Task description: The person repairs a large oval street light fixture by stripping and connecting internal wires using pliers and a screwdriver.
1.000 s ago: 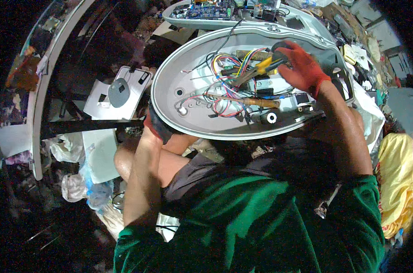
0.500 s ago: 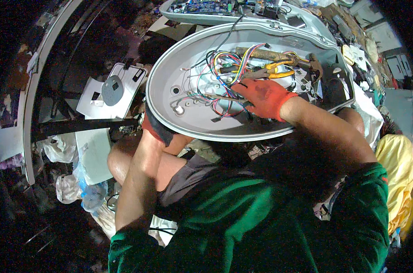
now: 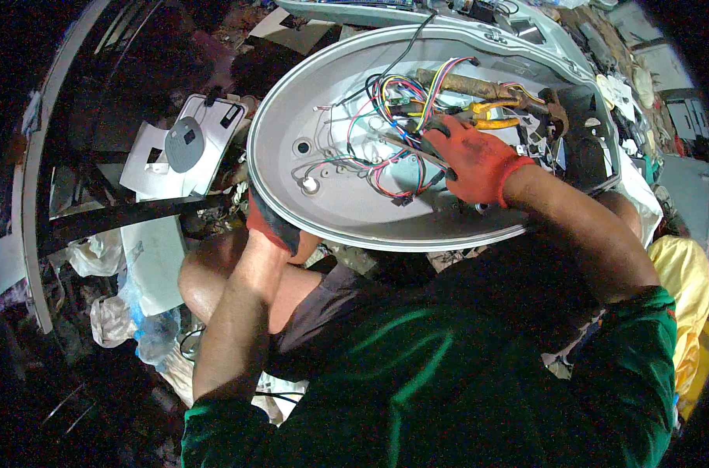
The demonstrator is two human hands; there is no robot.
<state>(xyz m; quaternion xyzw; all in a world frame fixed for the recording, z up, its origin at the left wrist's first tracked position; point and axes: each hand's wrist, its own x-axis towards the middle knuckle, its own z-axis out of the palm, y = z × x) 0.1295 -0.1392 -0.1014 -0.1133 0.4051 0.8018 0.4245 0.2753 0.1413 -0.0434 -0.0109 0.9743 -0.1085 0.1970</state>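
A deep, oval grey housing (image 3: 292, 101) lies tilted over my lap. My left hand (image 3: 270, 225), in a red and dark glove, holds its near left edge from outside; the fingertips are hidden behind the rim. Inside the shell, my red-gloved right hand (image 3: 479, 160) is closed round a slim metal tool (image 3: 401, 143), whose kind I cannot make out. Its end reaches into a bundle of coloured wires (image 3: 382, 101). Just beyond that hand lie yellow-handled pliers (image 3: 496, 122) and a hammer (image 3: 556, 113) with a worn handle.
Behind the housing is its hinged grey lid (image 3: 553, 48), with electronic parts on it. To the left are a white panel with a grey oval plate (image 3: 185, 145), a dark bar (image 3: 128, 217) and plastic bags (image 3: 108, 320). Yellow cloth (image 3: 678, 292) hangs at my right.
My right hand has shifted a little rightward and its fingers have curled in. The slim tool now slants up to the left among the wires. My left hand stays at the rim.
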